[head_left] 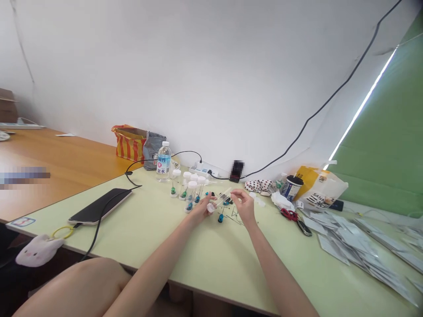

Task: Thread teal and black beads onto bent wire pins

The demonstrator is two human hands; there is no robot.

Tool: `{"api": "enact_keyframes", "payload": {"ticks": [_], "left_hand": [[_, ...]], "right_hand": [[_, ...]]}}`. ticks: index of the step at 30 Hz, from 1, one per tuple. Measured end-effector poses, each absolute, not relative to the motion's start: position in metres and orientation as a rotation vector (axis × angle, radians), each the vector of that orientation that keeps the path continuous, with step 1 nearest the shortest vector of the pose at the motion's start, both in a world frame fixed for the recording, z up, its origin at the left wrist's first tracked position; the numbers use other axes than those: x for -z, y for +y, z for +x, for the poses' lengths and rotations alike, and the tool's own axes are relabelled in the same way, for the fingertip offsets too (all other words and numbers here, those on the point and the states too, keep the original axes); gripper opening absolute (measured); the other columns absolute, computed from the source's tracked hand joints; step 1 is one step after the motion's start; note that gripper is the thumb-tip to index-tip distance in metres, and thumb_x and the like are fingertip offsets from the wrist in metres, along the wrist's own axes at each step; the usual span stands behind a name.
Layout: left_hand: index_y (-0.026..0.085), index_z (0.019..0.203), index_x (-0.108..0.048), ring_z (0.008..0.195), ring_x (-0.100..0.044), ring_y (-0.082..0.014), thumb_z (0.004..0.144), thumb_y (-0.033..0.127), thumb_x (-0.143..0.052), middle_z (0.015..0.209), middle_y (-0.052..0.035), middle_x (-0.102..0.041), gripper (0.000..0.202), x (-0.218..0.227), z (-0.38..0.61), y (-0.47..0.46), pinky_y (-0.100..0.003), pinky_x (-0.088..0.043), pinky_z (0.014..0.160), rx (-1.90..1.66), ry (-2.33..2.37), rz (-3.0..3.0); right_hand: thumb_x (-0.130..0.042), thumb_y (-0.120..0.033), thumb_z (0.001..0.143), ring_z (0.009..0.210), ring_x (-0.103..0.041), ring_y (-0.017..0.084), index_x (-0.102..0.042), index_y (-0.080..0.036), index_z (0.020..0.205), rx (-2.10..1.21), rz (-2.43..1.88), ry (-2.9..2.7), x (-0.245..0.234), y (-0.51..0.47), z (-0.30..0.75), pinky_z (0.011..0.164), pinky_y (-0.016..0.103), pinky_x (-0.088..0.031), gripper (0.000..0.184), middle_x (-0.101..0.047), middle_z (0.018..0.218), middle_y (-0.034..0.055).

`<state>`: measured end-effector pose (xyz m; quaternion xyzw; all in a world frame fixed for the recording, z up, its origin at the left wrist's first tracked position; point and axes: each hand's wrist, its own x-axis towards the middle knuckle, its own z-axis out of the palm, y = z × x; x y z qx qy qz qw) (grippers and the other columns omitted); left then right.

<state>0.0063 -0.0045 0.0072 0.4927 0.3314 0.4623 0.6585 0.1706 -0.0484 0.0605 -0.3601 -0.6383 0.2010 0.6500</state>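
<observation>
My left hand (199,212) is closed around a clear tube (223,197), which tilts up to the right and has a white cap (210,207) at its lower end. At the tube's upper end, the fingertips of my right hand (243,205) are pinched together; what they hold is too small to make out. Just below the hands, a small blue piece (220,218) stands on the table, with thin stems (236,215) lying beside it. More dark and blue pieces (227,201) sit behind the tube. Several capped clear tubes (191,193) with green or blue pieces inside stand left of my left hand.
A water bottle (163,162) stands behind the tubes, near a power strip (203,169). At left lies a tablet (101,206) with a cable across it. Red-handled scissors (289,215), a black-lidded cup (292,188), a bag (322,189) and flat packets (355,240) are at right.
</observation>
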Motion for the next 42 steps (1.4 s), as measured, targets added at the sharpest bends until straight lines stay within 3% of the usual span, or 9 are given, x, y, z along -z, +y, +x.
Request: {"api": "enact_keyframes", "payload": {"ticks": [6,10,15,21,26,31,42], "left_hand": [[0.012,0.075,-0.061,0.049,-0.04,-0.0063,0.066,0.065,-0.048,0.064,-0.0006,-0.051,0.056,-0.01,0.003,-0.008,-0.022,-0.033,0.05,-1.076,0.7,1.152],[0.012,0.074,-0.06,0.047,-0.036,-0.0058,0.066,0.067,-0.046,0.065,-0.0009,-0.05,0.057,-0.011,0.004,-0.008,-0.023,-0.034,0.051,-1.095,0.771,1.194],[0.013,0.076,-0.06,0.048,-0.037,-0.0064,0.067,0.064,-0.048,0.065,-0.0004,-0.049,0.053,-0.007,0.005,-0.005,-0.023,-0.034,0.049,-1.112,0.734,1.24],[0.015,0.066,-0.059,0.05,-0.04,-0.0083,0.067,0.064,-0.046,0.069,-0.003,-0.056,0.051,-0.007,0.009,-0.007,-0.022,-0.032,0.047,-1.114,0.889,1.444],[0.016,0.059,-0.058,0.052,-0.04,-0.0112,0.066,0.061,-0.05,0.058,-0.0001,-0.052,0.047,-0.012,0.011,-0.014,-0.021,-0.028,0.047,-1.075,1.031,1.774],[0.017,0.061,-0.06,0.053,-0.04,-0.0122,0.066,0.059,-0.051,0.056,0.0009,-0.05,0.044,-0.017,0.012,-0.019,-0.021,-0.026,0.049,-1.028,1.028,1.86],[0.017,0.056,-0.058,0.062,-0.049,-0.0158,0.069,0.061,-0.044,0.067,-0.0026,-0.058,0.048,-0.014,0.015,-0.018,-0.022,-0.032,0.054,-1.039,1.03,1.836]], "right_hand": [[-0.06,-0.036,0.067,0.064,-0.054,0.011,-0.052,-0.018,0.096,-0.518,-0.928,-1.27,-0.041,-0.039,0.164,0.059,0.025,-0.045,0.035,-0.055,0.098,0.0071],[-0.063,-0.04,0.064,0.05,-0.045,0.007,-0.056,-0.018,0.098,-0.483,-1.135,-1.485,-0.023,-0.038,0.163,0.053,0.024,-0.042,0.041,-0.056,0.096,0.0064],[-0.051,-0.039,0.074,0.048,-0.044,0.01,-0.061,-0.019,0.079,-0.47,-1.184,-1.655,-0.01,-0.039,0.159,0.052,0.024,-0.039,0.023,-0.06,0.071,0.0016],[-0.036,-0.043,0.081,0.045,-0.045,0.012,-0.054,-0.019,0.065,-0.539,-1.232,-1.565,-0.012,-0.036,0.172,0.051,0.024,-0.037,0.034,-0.049,0.049,-0.0021],[-0.028,-0.048,0.084,0.053,-0.045,0.011,-0.048,-0.018,0.074,-0.287,-1.121,-1.119,-0.039,-0.039,0.204,0.053,0.023,-0.037,0.037,-0.054,0.067,0.0022],[-0.031,-0.05,0.083,0.055,-0.044,0.008,-0.044,-0.018,0.077,-0.344,-0.865,-0.993,-0.052,-0.039,0.218,0.057,0.023,-0.041,0.034,-0.055,0.092,0.0067],[-0.051,-0.048,0.074,0.054,-0.044,0.009,-0.059,-0.016,0.078,-0.765,-0.8,-1.078,-0.035,-0.033,0.196,0.051,0.024,-0.038,0.033,-0.057,0.077,0.0052]]}}
